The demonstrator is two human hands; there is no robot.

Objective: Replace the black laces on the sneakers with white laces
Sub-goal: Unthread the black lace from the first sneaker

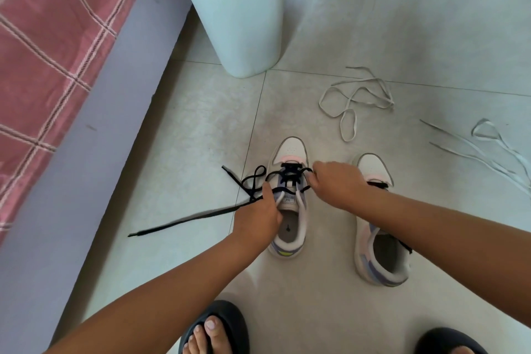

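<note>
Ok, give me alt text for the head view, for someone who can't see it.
Both hands work the black lace out of the left sneaker on a tiled floor: the left hand grips it at the tongue, the right hand pinches it near the toe. The right sneaker waits beside it, with two white laces lying beyond and a bin behind.

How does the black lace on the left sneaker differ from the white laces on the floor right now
The black lace is partly threaded through the left sneaker, while the white laces lie loose on the floor tiles, apart from both sneakers. The left hand and right hand are pulling the black lace; nothing touches the white laces. Both are flat laces.
</note>
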